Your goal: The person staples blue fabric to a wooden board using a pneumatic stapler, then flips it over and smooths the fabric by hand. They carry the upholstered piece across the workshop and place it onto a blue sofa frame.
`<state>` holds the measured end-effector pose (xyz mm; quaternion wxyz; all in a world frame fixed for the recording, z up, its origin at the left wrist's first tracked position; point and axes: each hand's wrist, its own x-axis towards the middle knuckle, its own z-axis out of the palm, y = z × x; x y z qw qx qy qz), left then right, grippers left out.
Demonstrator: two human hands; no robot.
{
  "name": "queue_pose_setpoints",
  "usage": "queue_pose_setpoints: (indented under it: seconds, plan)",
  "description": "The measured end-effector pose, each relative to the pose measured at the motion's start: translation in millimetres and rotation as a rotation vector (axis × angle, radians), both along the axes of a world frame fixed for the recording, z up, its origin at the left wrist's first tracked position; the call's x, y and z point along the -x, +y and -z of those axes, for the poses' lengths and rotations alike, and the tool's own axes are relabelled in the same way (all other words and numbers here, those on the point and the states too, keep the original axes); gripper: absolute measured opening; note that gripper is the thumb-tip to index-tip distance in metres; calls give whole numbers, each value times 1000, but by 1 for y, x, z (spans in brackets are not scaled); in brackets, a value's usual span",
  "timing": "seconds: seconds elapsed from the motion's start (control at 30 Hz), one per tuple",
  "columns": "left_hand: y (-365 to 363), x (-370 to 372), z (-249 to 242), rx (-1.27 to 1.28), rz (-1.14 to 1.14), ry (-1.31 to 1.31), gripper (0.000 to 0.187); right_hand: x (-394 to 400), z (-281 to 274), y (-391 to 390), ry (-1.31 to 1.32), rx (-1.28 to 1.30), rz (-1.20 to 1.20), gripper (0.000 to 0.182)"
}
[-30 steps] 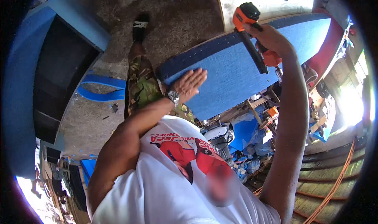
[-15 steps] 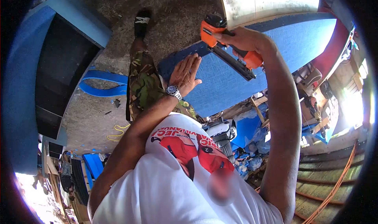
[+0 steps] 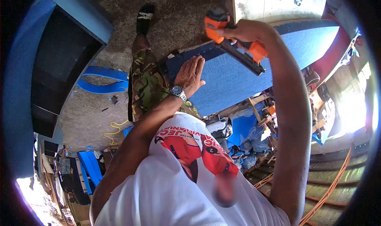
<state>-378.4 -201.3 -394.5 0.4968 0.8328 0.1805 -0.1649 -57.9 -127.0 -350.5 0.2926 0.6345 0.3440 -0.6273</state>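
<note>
A long panel covered in blue fabric [image 3: 234, 73] lies across the upper middle, its darker edge facing up. My left hand [image 3: 191, 76], with a watch [image 3: 177, 91] at the wrist, rests flat on the panel near its left end, fingers together and stretched out. My right hand [image 3: 248, 32] is wrapped round the handle of an orange and black stapler [image 3: 217, 27]. The tool is over the panel's dark edge, to the right of my left hand, and its dark magazine slants down to the right. Whether its nose touches the panel cannot be made out.
A large blue and black piece [image 3: 65, 67] stands at the left. Blue strips [image 3: 104, 83] and a yellow cord [image 3: 114, 133] lie on the floor. A pale board [image 3: 278, 4] is beyond the panel. Blue scraps and clutter [image 3: 246, 146] lie at the lower right.
The stapler and my right hand have shifted slightly right and upward. The panel appears a little further right, with my left hand still flat on it.
</note>
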Motion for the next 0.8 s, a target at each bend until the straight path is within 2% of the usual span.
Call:
queue_pose_setpoints:
  seconds: [0.07, 0.17, 0.33, 0.47, 0.57, 0.63, 0.73, 0.8]
  plan:
    - [2, 1, -3, -21, -17, 10, 104, -17, -18, 9, -52, 20, 166, 85]
    - [11, 3, -9, -3, -8, 55, 101, -18, -40, 26, -174, 94, 147, 81]
    - [20, 23, 2, 26, -7, 114, 100, 17, -26, 18, -32, 105, 205, 80]
    - [15, 24, 6, -18, 36, 116, 105, 53, 0, 10, -10, 137, -68, 82]
    - [12, 27, 8, -35, 8, 69, 109, 43, -15, 14, 13, 173, 75, 81]
    - [15, 27, 8, -15, -20, 72, 111, 26, -33, -3, -51, 107, 220, 77]
    - [10, 27, 10, 12, -62, 54, 112, 9, -87, -41, -209, -69, 531, 68]
    - [15, 23, 5, 16, -30, 50, 111, 8, -125, -73, -331, -57, 736, 68]
